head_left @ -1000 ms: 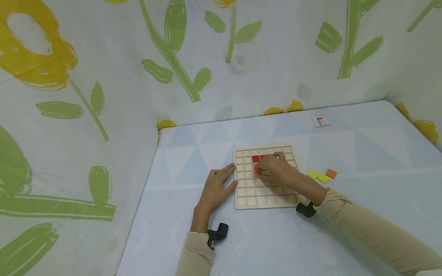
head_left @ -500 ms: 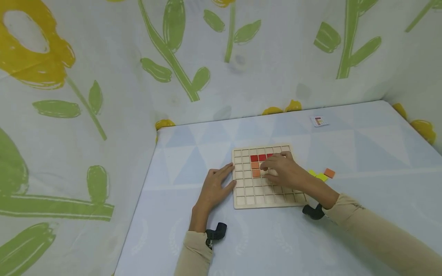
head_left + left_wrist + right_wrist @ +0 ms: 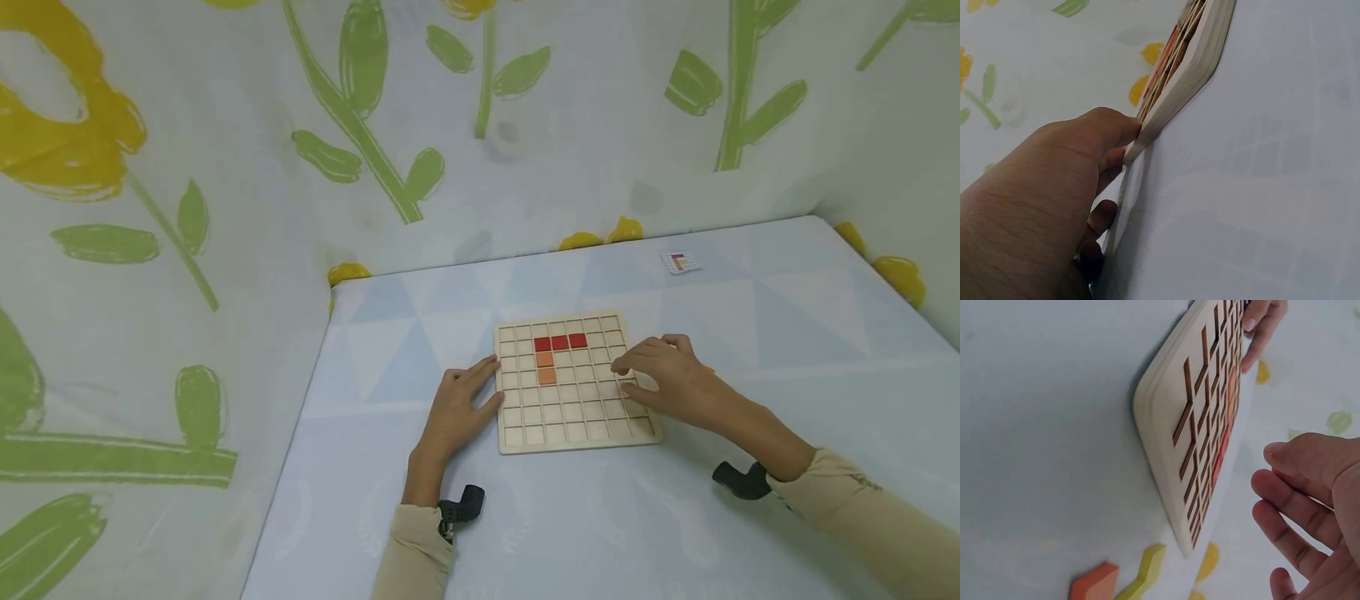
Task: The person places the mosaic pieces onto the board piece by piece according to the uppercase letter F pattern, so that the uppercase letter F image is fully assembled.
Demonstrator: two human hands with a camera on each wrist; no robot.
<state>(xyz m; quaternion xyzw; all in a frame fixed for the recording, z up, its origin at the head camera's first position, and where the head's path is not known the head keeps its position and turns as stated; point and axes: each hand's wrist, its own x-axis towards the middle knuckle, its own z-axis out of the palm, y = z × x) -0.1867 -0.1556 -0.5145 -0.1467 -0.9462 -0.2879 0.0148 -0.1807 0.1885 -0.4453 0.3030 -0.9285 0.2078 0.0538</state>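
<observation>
A square wooden grid board [image 3: 572,412] lies on the table with three red tiles [image 3: 559,342] in a row and two orange tiles [image 3: 547,376] running down below the leftmost red one. My left hand [image 3: 453,408] rests at the board's left edge, thumb and fingertips against its side and fingers loosely extended. Over the board's right side hovers my right hand [image 3: 671,379], thumb and fingers apart and holding nothing. In the right wrist view, a loose orange tile [image 3: 1094,582] and yellow tiles [image 3: 1150,562] lie beyond the board's edge; the right hand mostly hides them from the head view.
A small printed card [image 3: 680,262] with a coloured grid pattern lies at the table's back right. Behind the pale blue patterned table [image 3: 420,333] hangs a cloth [image 3: 600,125] with flowers and leaves. Each wrist wears a black camera mount [image 3: 471,500].
My right hand has moved right from over the tiles to the board's right side, uncovering the whole red row and both orange tiles. The left hand stays at the edge; the view shifts slightly.
</observation>
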